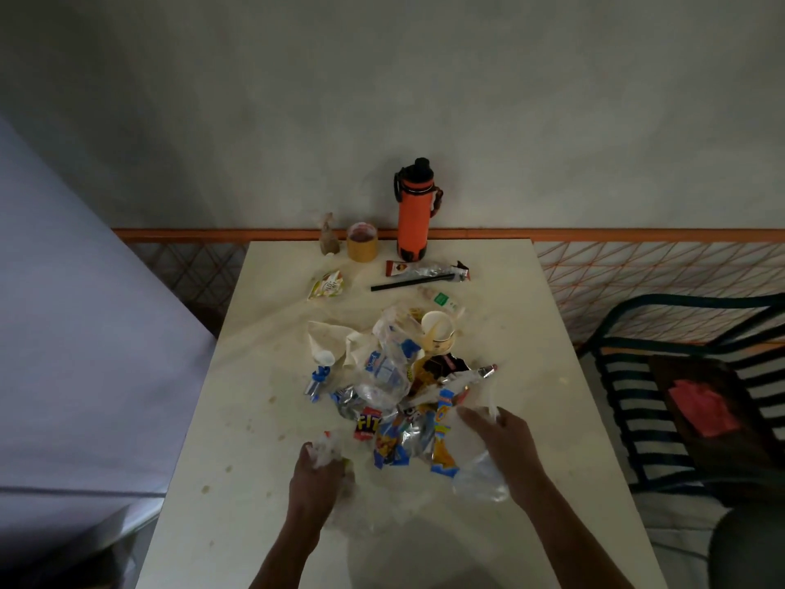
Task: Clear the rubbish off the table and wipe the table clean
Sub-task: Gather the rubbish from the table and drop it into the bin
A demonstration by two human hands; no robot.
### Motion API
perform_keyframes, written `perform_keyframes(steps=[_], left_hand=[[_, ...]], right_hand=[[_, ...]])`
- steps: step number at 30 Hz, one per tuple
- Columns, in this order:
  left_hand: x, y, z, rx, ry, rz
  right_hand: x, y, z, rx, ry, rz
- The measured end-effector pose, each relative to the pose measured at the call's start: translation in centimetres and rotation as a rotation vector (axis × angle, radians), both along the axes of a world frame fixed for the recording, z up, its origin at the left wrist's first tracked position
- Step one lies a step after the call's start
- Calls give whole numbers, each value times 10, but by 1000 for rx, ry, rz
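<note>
your left hand (320,463) curls its fingers around crumpled clear plastic near the table's (238,482) front-left bare stretch. your right hand (501,437) pinches the rim of a clear plastic bag (478,469) beside the rubbish pile (395,388) at mid-table. bare tabletop lies either side. a black straw (410,282) lies with its long axis left-right, before the orange bottle (413,214) at the far edge.

Home: snack-littered table (255,418), chair (662,418)

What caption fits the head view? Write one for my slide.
Both hands, left and right, gather clear plastic bags by the wrapper pile on a stained table.
</note>
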State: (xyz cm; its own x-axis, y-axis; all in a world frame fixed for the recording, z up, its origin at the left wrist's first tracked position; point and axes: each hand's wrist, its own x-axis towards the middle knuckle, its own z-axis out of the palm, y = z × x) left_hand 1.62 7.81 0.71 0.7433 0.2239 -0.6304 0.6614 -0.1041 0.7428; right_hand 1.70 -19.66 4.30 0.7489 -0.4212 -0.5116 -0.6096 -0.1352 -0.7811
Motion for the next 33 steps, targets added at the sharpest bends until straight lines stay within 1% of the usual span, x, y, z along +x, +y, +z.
perform_keyframes(steps=[4, 6, 8, 11, 15, 20, 23, 26, 29, 33], left_hand=[[1, -5, 1, -7, 12, -73], [3, -5, 0, -14, 43, -111], [5, -1, -11, 24, 75, -160], [6, 1, -22, 85, 104, -197], [4, -3, -6, 157, 129, -197], [2, 8, -16, 217, 166, -202], [2, 16, -15, 257, 165, -204], [3, 19, -22, 269, 172, -194], [4, 15, -24, 262, 172, -189], [2, 4, -27, 220, 154, -202]], right_hand=[[-2, -1, -4, -134, 88, 34], [-1, 2, -8, -213, 102, 62], [2, 6, -16, -264, 110, 105], [8, 11, -30, -292, 194, 232], [12, 25, -44, -331, 294, 341], [3, 37, -61, -491, 256, 319], [0, 35, -68, -513, 238, 317], [1, 28, -69, -542, 260, 348], [1, 21, -66, -499, 262, 331], [-2, 7, -60, -521, 200, 292]])
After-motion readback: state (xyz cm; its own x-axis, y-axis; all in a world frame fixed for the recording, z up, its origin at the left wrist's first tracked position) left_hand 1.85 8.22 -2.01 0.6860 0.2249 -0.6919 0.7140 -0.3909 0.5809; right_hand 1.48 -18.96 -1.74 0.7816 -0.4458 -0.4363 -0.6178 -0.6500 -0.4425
